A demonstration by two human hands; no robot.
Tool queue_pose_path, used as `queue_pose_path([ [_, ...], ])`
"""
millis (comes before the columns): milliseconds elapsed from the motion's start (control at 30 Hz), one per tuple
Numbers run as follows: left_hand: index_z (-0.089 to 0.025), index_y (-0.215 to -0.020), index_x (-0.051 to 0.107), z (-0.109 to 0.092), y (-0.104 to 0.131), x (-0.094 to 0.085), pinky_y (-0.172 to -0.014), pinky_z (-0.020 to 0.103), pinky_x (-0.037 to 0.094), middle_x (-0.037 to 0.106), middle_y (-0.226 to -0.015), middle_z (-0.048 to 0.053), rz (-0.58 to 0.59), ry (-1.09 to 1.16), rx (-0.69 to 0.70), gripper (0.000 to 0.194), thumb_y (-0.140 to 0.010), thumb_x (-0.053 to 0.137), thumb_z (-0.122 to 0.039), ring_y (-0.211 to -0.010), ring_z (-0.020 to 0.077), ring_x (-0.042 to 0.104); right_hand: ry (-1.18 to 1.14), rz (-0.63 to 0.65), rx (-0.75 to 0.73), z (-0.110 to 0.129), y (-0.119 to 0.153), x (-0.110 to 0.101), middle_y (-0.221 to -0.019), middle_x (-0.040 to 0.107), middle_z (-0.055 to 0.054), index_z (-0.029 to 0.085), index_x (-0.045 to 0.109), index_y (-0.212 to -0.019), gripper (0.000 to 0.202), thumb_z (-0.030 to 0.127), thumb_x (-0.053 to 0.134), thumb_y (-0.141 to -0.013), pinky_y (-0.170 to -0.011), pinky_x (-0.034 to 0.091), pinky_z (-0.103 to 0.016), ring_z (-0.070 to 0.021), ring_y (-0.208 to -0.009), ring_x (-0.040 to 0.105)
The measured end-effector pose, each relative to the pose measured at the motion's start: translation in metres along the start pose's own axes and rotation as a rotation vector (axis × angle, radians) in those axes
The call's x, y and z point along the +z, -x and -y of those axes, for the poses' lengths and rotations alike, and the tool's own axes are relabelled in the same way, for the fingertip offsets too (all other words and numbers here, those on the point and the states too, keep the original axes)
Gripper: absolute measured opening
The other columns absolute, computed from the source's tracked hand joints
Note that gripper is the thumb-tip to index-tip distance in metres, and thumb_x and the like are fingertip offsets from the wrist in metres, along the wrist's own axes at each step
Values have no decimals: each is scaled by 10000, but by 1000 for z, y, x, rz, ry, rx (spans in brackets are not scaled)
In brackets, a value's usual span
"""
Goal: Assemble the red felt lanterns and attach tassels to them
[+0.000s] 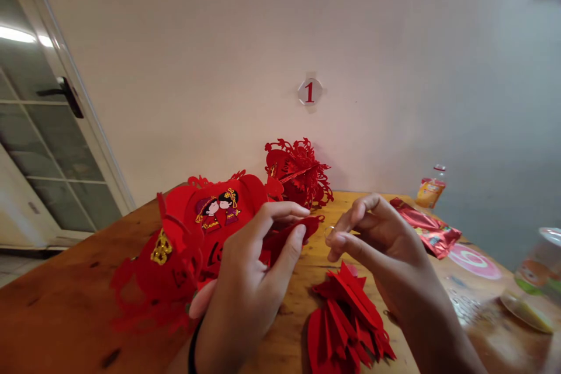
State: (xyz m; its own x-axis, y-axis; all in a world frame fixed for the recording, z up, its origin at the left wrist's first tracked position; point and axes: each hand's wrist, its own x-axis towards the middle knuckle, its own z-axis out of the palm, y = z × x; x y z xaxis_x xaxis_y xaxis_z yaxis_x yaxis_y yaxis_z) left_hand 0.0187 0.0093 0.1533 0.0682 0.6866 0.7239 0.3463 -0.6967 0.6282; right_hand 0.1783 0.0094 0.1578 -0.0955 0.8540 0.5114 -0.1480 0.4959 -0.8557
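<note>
Red felt-like piece (283,241), folded, pinched between thumb and fingers of the left hand (245,272) above the worktop (65,327), with a curled tip jutting toward the right hand (388,245) in the head view. Probably gripped back from the edge to leave that tip clear. Cannot tell whether joined to anything behind, being partly covered by the hand. On the other side, thumb and forefinger closed on a thin ring (328,231), near the curled tip but apart from it; seemingly held by the very ends of the fingers because of being so slight.

Close beyond the left hand, a large red lantern (252,201) with a printed couple, perhaps set to that side to free the middle. Farther back, near the wall (197,70), a frilled red ornament (298,175). Between the forearms, a heap of folded red pieces (346,327), presumably laid there for easy reach. Off to the right, loose clear rings (464,305), a shiny red wrapper (427,228), an orange-labelled bottle (432,187) and a patterned cup (541,266).

Wooden and orange-brown underneath, marked with dark knots and, at right, a pink round sticker (475,261). Behind, plain and pale, with a numeral 1 tag (310,92). At far left, a glazed door (61,158) with black handle (69,96).
</note>
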Motion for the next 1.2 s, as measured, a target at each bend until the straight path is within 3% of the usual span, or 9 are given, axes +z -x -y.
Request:
queue_pose_path([
  [133, -239, -843, 576, -4, 1, -2, -678, 184, 479, 597, -880, -13, 49, -66, 89, 143, -843, 484, -129, -786, 98, 592, 78, 1, -16, 2, 3, 2, -658, 585, 19, 217, 442, -730, 209, 241, 649, -748, -536, 536, -233, -112, -578, 601],
  [233, -250, -929, 606, -9, 3, 4, -749, 201, 470, 581, -948, 12, 97, -87, 126, 234, -855, 439, -104, -880, 117, 574, 188, 33, -107, 4, 4, -1, -688, 579, 7, 213, 502, -748, 113, 233, 607, -784, -576, 542, -244, -116, -622, 601],
  [367, -253, -1033, 582, -9, 8, 16, -837, 233, 448, 560, -1042, 30, 67, -31, 68, 225, -843, 501, -165, -981, 140, 546, 284, 27, -195, 1, 3, -5, -727, 575, 1, 220, 547, -786, 41, 214, 584, -803, -600, 542, -231, -114, -668, 594],
  [467, -211, -908, 608, -3, 5, 20, -798, 249, 461, 597, -941, 33, 51, 111, -12, 103, -831, 540, -227, -920, 149, 569, 310, -4, -193, -4, 2, -4, -735, 571, -3, 214, 545, -774, 47, 220, 573, -811, -586, 542, -228, -113, -659, 593],
  [567, -180, -798, 607, 4, -1, 18, -719, 251, 471, 615, -813, 25, 101, 206, -63, 102, -827, 551, -260, -786, 139, 586, 311, -10, -195, -7, 3, -1, -730, 572, 3, 211, 532, -760, 67, 227, 563, -818, -579, 542, -228, -105, -629, 590],
  [867, -183, -787, 595, 0, -1, 9, -752, 268, 434, 609, -820, 15, -22, -227, 204, 46, -776, 565, -150, -793, 138, 561, 650, -68, -309, -8, 4, 1, -804, 630, -26, 209, 608, -826, 62, 184, 556, -802, -592, 549, -237, -129, -691, 615],
  [967, -181, -771, 586, 2, -1, 10, -749, 269, 435, 605, -815, 17, -39, -234, 217, 41, -770, 561, -149, -795, 143, 561, 648, -74, -329, -8, 4, 3, -794, 630, -26, 192, 595, -798, 60, 161, 545, -787, -606, 552, -236, -124, -690, 608],
  [1200, -176, -771, 554, 3, -2, 15, -724, 232, 435, 582, -820, 6, -31, -71, 130, 48, -789, 533, -137, -783, 120, 552, 442, -73, -205, -6, 6, 6, -781, 631, -18, 184, 598, -792, 40, 199, 561, -794, -623, 541, -224, -117, -696, 618],
])
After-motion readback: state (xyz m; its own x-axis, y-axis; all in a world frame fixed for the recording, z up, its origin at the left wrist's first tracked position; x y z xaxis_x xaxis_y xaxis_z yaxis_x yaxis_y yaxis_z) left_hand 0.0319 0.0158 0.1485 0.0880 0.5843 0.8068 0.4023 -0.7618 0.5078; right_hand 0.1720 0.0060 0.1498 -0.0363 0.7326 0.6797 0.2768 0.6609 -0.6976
